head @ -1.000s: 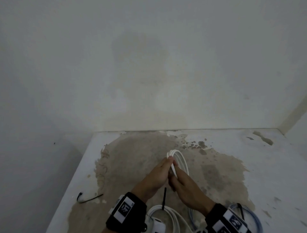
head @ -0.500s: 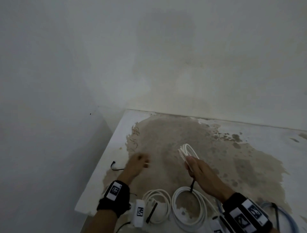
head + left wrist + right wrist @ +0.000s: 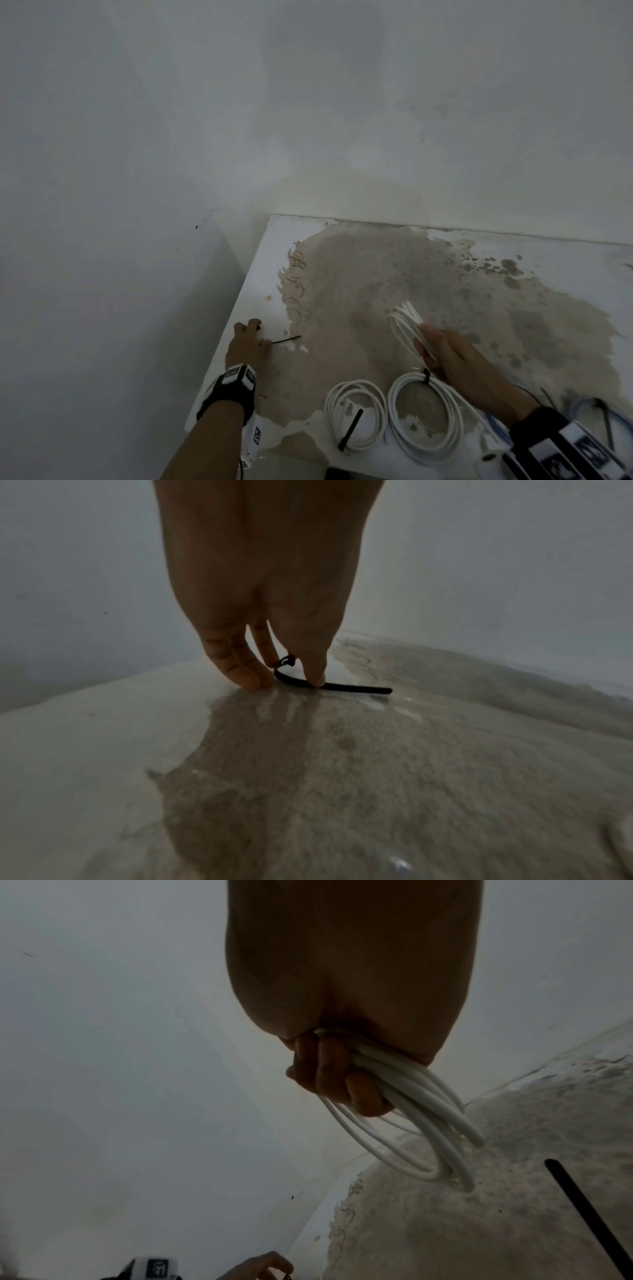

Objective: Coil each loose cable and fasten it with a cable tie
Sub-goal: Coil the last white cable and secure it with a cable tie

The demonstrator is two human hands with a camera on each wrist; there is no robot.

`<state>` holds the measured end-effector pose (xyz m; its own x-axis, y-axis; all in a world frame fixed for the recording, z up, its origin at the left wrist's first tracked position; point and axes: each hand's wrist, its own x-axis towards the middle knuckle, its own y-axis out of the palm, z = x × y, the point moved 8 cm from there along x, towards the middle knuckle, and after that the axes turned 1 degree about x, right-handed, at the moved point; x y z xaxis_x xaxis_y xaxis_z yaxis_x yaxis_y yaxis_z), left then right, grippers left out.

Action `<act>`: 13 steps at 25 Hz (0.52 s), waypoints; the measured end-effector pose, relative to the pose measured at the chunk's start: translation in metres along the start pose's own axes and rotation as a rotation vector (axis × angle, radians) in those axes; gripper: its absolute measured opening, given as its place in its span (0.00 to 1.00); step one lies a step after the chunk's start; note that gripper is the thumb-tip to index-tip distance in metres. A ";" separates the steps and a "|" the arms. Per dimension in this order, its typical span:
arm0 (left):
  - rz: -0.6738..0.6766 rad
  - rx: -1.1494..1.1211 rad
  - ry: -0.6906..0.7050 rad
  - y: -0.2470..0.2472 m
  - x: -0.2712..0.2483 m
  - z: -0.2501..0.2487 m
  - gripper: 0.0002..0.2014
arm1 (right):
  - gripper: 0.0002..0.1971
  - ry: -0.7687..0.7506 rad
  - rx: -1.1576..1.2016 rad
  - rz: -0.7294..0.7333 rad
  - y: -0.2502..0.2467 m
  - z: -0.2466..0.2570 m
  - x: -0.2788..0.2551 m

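Observation:
My right hand [image 3: 442, 353] [image 3: 342, 1080] grips a bundle of white cable loops [image 3: 406, 325] [image 3: 428, 1137] and holds it above the stained table [image 3: 359, 274]. My left hand [image 3: 255, 334] [image 3: 284, 680] is down on the table near its left edge. Its straight fingertips [image 3: 316, 679] press on a loose black cable tie [image 3: 286, 339] [image 3: 342, 687] that lies flat. The tie's looped head [image 3: 286, 661] sits between the fingers. The left hand [image 3: 260, 1267] also shows at the bottom of the right wrist view.
Two white coils [image 3: 356, 414] [image 3: 424, 414] lie near the front edge, each with a black tie [image 3: 349, 430] [image 3: 589, 1218]. A blue cable [image 3: 589, 407] lies at the right. Walls close in behind and to the left; the table's left edge [image 3: 233, 318] drops off.
My left hand let go of the white loops and moved left and down to the black tie by the table edge. The right hand kept the loops. The head view swung left.

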<state>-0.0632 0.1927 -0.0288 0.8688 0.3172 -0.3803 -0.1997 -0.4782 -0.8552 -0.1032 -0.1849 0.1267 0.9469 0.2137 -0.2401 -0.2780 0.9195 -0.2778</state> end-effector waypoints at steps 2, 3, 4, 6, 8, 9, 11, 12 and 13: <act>0.019 -0.035 0.015 0.000 0.001 -0.001 0.14 | 0.28 -0.003 -0.002 0.014 0.001 0.002 -0.003; 0.027 -0.042 0.018 0.000 0.002 -0.001 0.11 | 0.26 0.009 0.004 0.013 -0.001 -0.001 -0.004; 0.040 -0.032 0.020 0.001 0.002 0.000 0.09 | 0.26 0.023 0.011 0.013 -0.002 -0.003 -0.005; 0.053 -0.009 0.019 0.006 0.000 0.002 0.10 | 0.27 0.053 0.007 0.010 -0.007 -0.010 -0.007; 0.050 -0.033 0.006 0.012 -0.004 0.004 0.10 | 0.25 0.052 -0.008 0.021 -0.012 -0.011 -0.010; 0.043 -0.063 -0.004 0.014 -0.006 0.005 0.09 | 0.24 0.048 -0.015 0.033 -0.013 -0.010 -0.012; 0.011 -0.105 -0.012 0.020 -0.010 0.008 0.08 | 0.23 0.051 -0.037 0.052 -0.018 -0.012 -0.015; -0.003 -0.103 -0.010 0.022 -0.013 0.006 0.08 | 0.23 0.058 -0.048 0.061 -0.021 -0.014 -0.017; -0.017 -0.089 -0.011 0.022 -0.017 0.004 0.06 | 0.23 0.060 -0.056 0.064 -0.025 -0.016 -0.019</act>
<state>-0.0845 0.1801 -0.0427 0.8666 0.3344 -0.3705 -0.1440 -0.5433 -0.8271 -0.1166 -0.2170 0.1227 0.9161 0.2494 -0.3139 -0.3475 0.8846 -0.3111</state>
